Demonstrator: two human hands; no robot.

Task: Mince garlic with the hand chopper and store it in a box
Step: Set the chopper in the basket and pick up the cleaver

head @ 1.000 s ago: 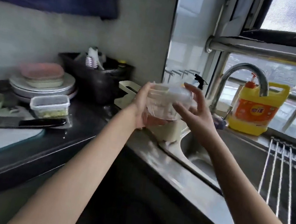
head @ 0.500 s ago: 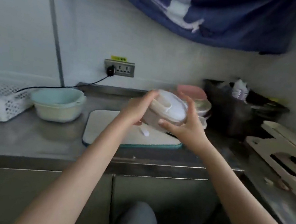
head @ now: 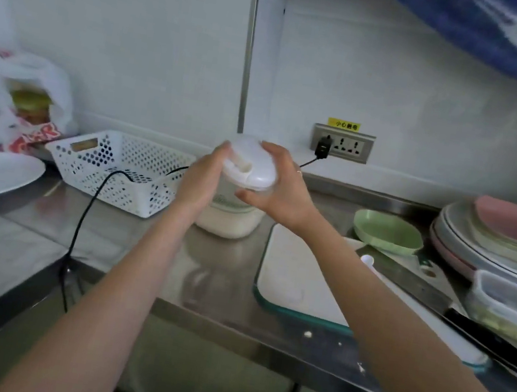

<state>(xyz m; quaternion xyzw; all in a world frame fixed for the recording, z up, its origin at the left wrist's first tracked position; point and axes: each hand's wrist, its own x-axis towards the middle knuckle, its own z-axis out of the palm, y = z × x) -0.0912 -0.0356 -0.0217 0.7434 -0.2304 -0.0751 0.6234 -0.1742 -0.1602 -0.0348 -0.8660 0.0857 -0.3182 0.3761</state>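
Above the counter (head: 210,276), hand chopper (head: 250,164) (lid on), both hands gripping

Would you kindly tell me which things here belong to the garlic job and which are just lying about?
For the job: chopper, held by left hand and right hand; storage box; cutting board; knife.
Lying about: basket, plate stack, green dish, plastic bag.

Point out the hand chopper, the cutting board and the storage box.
hand chopper (head: 252,164): head view, white lid.
cutting board (head: 301,277): head view, bare white surface.
storage box (head: 511,300): head view, clear lid.
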